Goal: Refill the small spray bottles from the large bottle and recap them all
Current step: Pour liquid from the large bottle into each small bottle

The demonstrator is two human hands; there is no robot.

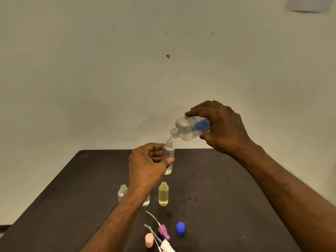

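- We see the right hand (221, 127) wrapped around the big bottle (191, 127), fingers over the top and thumb below, holding it uncapped and tipped down to the left above the table (227, 188).
- The big bottle's open neck hangs just above the mouth of a small clear bottle (168, 157), with a thin trickle of clear liquid between the two.
- The left hand (147, 166) holds that small bottle upright in the air, thumb pressed across its front and fingers curled behind; a little clear liquid sits at its bottom.
- On the table nearer us stand three more open small bottles: a clear bottle (122, 193) to the left of the left forearm, a second clear one (146, 202) mostly hidden behind that forearm, and a yellow bottle (163, 194) to the right, filled with yellowish liquid.
- Closer still lie the loose tops: a purple sprayer (163, 231) with its dip tube, a white sprayer (166, 245) at the frame's lower edge, a pink cap (149, 240) and a blue cap (180, 228), all apart from the bottles.
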